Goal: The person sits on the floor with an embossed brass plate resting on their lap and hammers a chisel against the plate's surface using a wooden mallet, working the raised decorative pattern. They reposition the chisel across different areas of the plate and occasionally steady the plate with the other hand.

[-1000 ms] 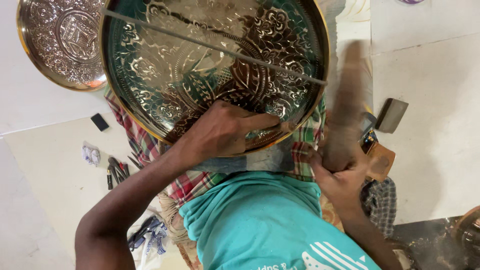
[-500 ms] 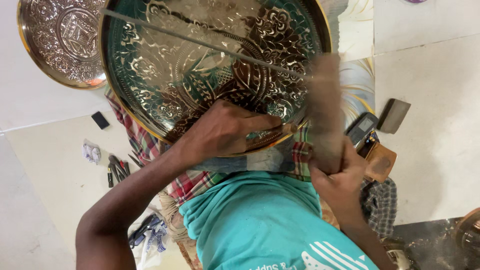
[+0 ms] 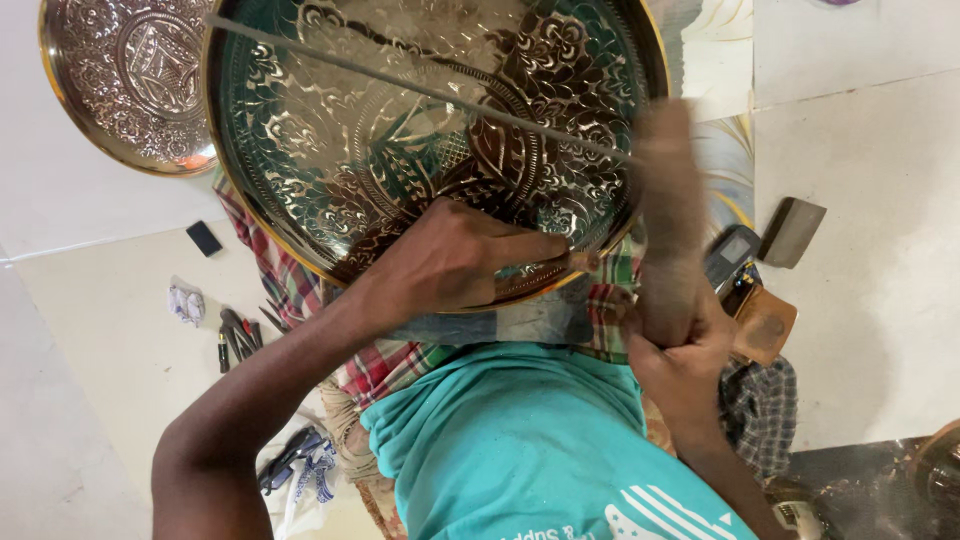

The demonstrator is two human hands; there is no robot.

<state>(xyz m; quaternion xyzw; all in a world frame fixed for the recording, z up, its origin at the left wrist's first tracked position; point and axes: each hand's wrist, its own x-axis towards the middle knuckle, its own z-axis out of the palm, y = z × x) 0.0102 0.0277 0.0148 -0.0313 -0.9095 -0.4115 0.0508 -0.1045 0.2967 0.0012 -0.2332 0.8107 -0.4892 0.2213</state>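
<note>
A large round engraved brass tray (image 3: 330,130) with dark floral relief rests tilted on my lap, over a checked cloth (image 3: 285,285). My left hand (image 3: 450,265) lies on the tray's near rim, its fingers closed on a small metal punch (image 3: 572,263) that touches the rim. To the right of the tray, my right hand (image 3: 685,355) grips a wooden mallet (image 3: 668,210) that stands upright and is blurred by motion. The mallet's head is level with the tray's right edge. A thin straight rod (image 3: 400,85) crosses the tray's face.
A second engraved tray (image 3: 125,85) lies at the top left. On the pale floor at left are a small black block (image 3: 204,238) and several hand tools (image 3: 238,335). At right lie a phone (image 3: 733,255), a brown wallet (image 3: 768,325) and a grey metal plate (image 3: 792,230).
The mallet in my right hand has swung a little to the left, toward the tray's edge, and stays blurred. My left hand and the punch have kept their place on the rim.
</note>
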